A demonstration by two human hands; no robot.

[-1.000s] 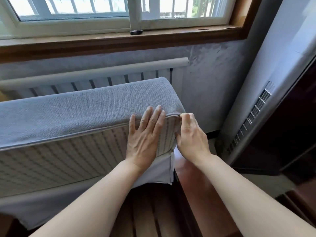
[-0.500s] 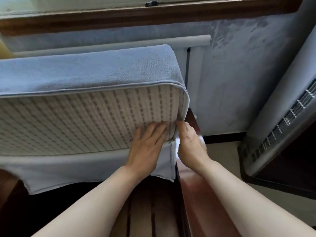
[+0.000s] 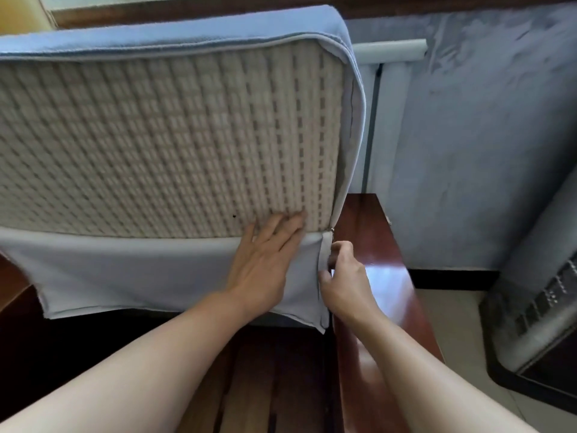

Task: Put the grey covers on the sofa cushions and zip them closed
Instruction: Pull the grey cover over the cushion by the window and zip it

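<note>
On the wooden sofa frame (image 3: 368, 245) the cushion (image 3: 162, 142) stands half inside its grey cover (image 3: 140, 273) (zip wide open); left hand (image 3: 265, 260) presses flat, right hand (image 3: 343, 276) pinches the cover's corner seam.

- The dark wooden sofa frame (image 3: 281, 379), slatted, lies under both forearms.
- Its glossy armrest (image 3: 374, 276) runs beneath the right hand (image 3: 345, 278).
- The cushion (image 3: 175, 135) stands on edge above it, behind the left hand (image 3: 265, 264).
</note>
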